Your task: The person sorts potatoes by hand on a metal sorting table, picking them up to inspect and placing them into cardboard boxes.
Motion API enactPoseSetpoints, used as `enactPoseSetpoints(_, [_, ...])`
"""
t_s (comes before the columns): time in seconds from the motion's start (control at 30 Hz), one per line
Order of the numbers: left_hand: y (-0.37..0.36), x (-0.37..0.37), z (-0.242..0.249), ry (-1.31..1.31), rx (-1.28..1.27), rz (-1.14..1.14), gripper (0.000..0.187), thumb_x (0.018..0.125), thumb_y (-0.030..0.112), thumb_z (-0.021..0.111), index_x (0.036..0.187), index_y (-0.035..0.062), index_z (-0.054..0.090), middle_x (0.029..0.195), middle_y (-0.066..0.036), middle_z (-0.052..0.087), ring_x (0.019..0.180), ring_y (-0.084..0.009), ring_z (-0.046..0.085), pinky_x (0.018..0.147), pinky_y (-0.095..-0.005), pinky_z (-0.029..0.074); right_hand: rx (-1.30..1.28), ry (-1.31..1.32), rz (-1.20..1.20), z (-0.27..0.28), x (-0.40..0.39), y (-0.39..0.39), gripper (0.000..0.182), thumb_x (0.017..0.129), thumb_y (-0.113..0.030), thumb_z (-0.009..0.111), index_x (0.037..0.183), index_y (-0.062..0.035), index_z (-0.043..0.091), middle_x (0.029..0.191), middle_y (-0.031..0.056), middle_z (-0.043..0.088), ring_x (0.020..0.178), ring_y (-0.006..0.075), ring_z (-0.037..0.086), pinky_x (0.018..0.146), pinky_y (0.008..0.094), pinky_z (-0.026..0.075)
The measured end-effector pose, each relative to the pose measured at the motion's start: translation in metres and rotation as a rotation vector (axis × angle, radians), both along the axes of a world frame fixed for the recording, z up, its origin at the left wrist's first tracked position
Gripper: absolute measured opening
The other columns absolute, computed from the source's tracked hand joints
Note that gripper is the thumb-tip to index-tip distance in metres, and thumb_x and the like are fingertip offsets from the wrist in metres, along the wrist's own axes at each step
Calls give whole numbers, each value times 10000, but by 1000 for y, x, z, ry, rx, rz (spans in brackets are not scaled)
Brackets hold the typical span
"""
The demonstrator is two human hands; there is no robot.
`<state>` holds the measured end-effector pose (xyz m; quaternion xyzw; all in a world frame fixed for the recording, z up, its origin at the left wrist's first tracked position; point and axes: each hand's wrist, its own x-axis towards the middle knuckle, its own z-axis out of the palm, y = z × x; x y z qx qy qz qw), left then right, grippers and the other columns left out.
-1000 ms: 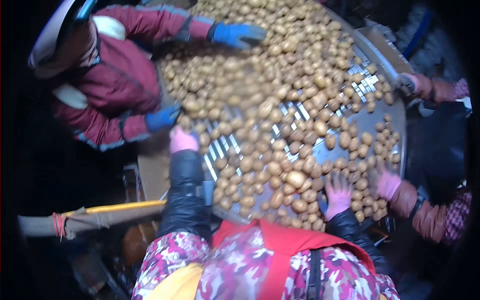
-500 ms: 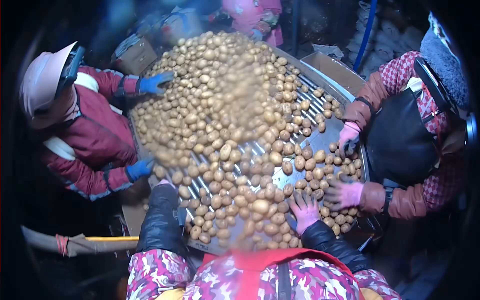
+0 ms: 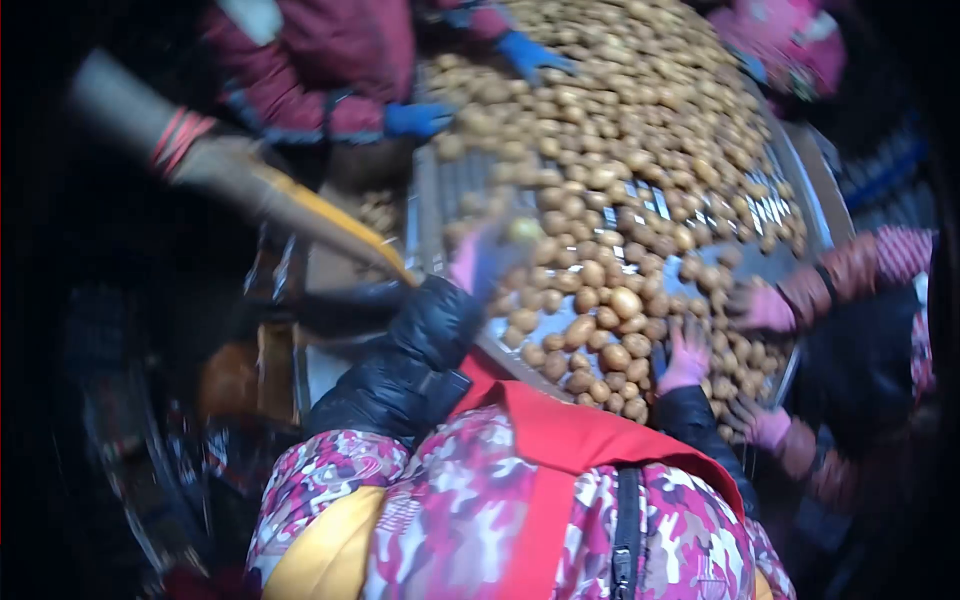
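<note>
My left hand [image 3: 488, 262], in a pink and dark glove, is at the left side of the potato pile, smeared by motion. Beside its fingers is a pale, greenish potato [image 3: 524, 231]; whether the hand grips it I cannot make out. My right hand [image 3: 686, 355], in a pink glove with dark fingertips, lies spread on the potatoes [image 3: 615, 357] near the front right of the sorting table [image 3: 540, 372]. Metal rollers [image 3: 452, 195] show between potatoes at the table's left.
At the top left, a co-worker's blue-gloved hands [image 3: 418, 119] touch the pile. Another co-worker's pink-gloved hands [image 3: 765, 308] are close to my right hand. A person in pink [image 3: 785, 45] stands at the far end. A pole with a red tie [image 3: 300, 205] reaches toward my left sleeve.
The view has swung left and down. My left hand, mostly hidden by its sleeve before, now shows over the table's left part. My right hand still rests spread on the potatoes.
</note>
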<state>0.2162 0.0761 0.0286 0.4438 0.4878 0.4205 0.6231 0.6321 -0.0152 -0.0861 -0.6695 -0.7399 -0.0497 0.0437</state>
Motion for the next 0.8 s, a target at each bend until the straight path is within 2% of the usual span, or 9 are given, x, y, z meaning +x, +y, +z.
enactPoseSetpoints(0.1, [-61,-11,-11,-99,25,-35,500,991,264,713,1365,-34,568,1110,-76,682,957,-139,638,814,-278,528,-8,15,-5,-3,0,3,618,916,-404,642,1479,-174,534,1587,161,425,1451,417,383,1204,572,262])
enactPoseSetpoints(0.13, [-85,-13,-1,-237,-29,-7,469,999,243,699,1348,-47,576,1090,-73,683,945,-146,641,835,-282,526,22,34,15,-3,0,2,609,922,-388,635,1485,-179,530,1597,161,414,1459,421,374,1191,581,272])
enactPoseSetpoints(0.2, [-123,-36,-30,-196,-187,8,440,999,242,661,1344,-22,589,972,-70,656,846,-157,626,776,-298,521,58,11,47,-7,2,0,629,933,-383,630,1517,-190,500,1607,152,407,1475,415,357,1194,585,261])
enactPoseSetpoints(0.33, [-179,-70,-50,-304,-422,274,550,924,296,696,1371,1,569,1006,-103,642,781,-176,605,692,-301,507,34,-22,38,-2,-2,-2,640,950,-391,622,1536,-182,473,1604,159,404,1483,413,342,1198,577,257])
enactPoseSetpoints(0.47, [-202,-92,-62,-286,-329,479,594,903,280,729,1397,4,548,1037,-114,652,771,-176,619,683,-314,522,138,-53,91,-23,9,2,642,948,-359,635,1532,-157,462,1589,189,410,1475,424,350,1180,586,282])
enactPoseSetpoints(0.57, [-200,-109,-58,-334,-199,670,556,909,191,732,1401,11,547,1031,-99,668,771,-153,634,698,-304,544,171,-6,133,-24,8,5,621,952,-328,648,1519,-146,474,1583,198,414,1464,429,363,1180,574,297])
enactPoseSetpoints(0.67, [-195,-129,-57,-135,47,821,526,946,179,706,1414,25,523,1092,-86,678,765,-130,647,691,-261,550,110,-16,96,-5,-5,-1,589,966,-318,638,1505,-128,492,1573,204,427,1446,435,378,1189,559,296])
enactPoseSetpoints(0.73, [-191,-146,-46,-45,63,812,545,959,205,702,1435,32,501,1143,-87,673,816,-127,648,730,-278,567,83,-4,100,-4,-5,0,587,968,-314,634,1507,-130,490,1575,206,425,1444,438,379,1190,558,295])
enactPoseSetpoints(0.8, [-191,-151,-36,-109,-6,863,526,959,226,703,1415,34,523,1144,-93,687,814,-130,649,739,-296,573,75,9,89,-3,-6,-1,582,966,-302,631,1503,-127,492,1577,210,419,1438,444,384,1189,559,297])
